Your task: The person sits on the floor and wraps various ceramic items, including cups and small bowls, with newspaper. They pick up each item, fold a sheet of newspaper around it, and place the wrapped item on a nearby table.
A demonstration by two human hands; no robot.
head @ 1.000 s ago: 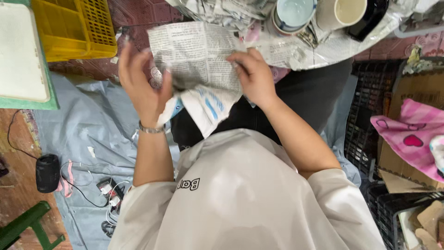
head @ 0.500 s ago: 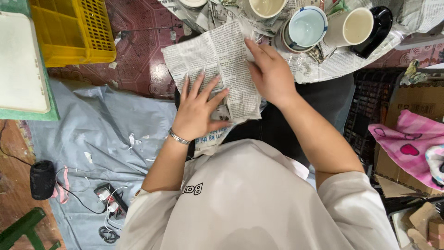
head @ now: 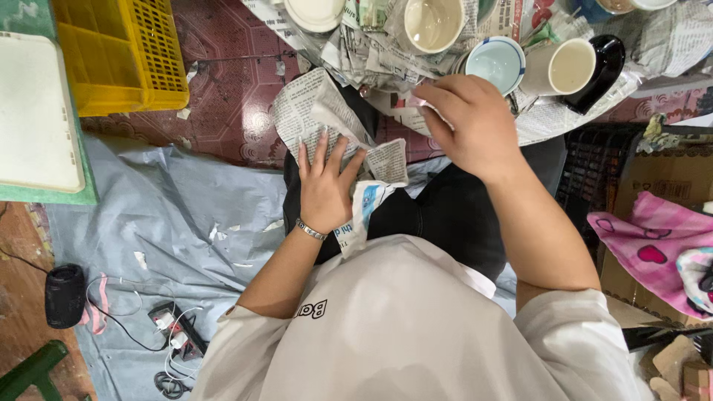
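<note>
My left hand [head: 324,183] lies flat, fingers spread, on a folded sheet of newspaper [head: 312,115] resting on my lap. My right hand [head: 470,122] hovers higher, fingers curled around the edge of a crumpled newspaper piece [head: 420,100] next to a pale blue bowl [head: 496,63]. Whatever the sheet is wrapped around is hidden. A bracelet circles my left wrist.
Cream mugs [head: 433,24] and a black-handled cup [head: 587,65] sit on newspaper ahead. A yellow plastic crate [head: 122,56] and white tray [head: 37,111] lie left. A grey tarp [head: 163,238] covers the floor with cables. A cardboard box with pink cloth [head: 653,245] stands right.
My right hand has lifted off the sheet and moved up toward the bowls. The newspaper is folded smaller under my left hand, which stays pressed on it.
</note>
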